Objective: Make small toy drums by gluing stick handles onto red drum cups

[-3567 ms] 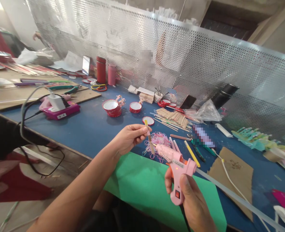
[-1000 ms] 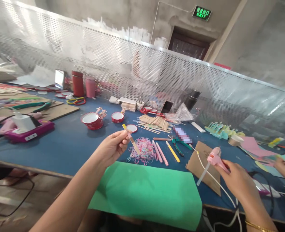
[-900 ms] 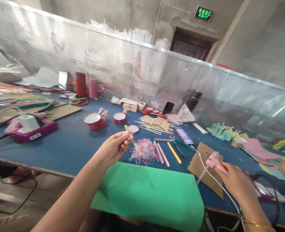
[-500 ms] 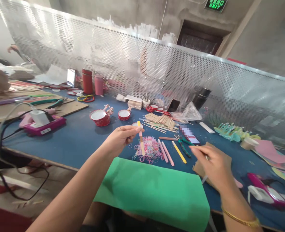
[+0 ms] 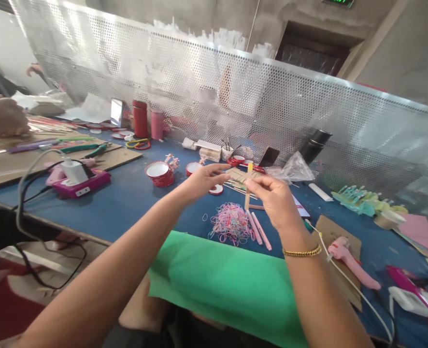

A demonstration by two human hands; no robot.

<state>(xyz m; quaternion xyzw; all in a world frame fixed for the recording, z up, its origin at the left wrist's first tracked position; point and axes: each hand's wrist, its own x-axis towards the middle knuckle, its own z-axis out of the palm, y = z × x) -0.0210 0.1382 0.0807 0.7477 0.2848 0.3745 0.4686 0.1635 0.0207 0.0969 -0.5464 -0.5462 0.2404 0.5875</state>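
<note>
My right hand (image 5: 275,197) pinches a flat wooden stick (image 5: 247,200) with a yellow top end. The stick is held upright above the table, its middle partly covered by the fingers. To the left, my left hand (image 5: 207,182) stretches forward with its fingers extended and nothing visible in them. It is close to a pile of flat wooden sticks (image 5: 237,176) and a red-rimmed white disc (image 5: 216,189). Below the hands lie a heap of pastel rubber bands (image 5: 231,223) and pink sticks (image 5: 261,231) that look like glue sticks. A green sheet (image 5: 221,275) covers my lap.
Red-rimmed tins (image 5: 159,175) stand at centre-left, with a magenta power strip (image 5: 81,186) further left. A pink glue gun (image 5: 353,263) rests on cardboard at right. Behind runs a perforated metal panel (image 5: 185,77). Another person's hand (image 5: 4,118) is at far left.
The wooden stick has passed from my left hand to my right. My right hand has moved left and up from beside the pliers; my left hand has reached forward. The camera view has shifted.
</note>
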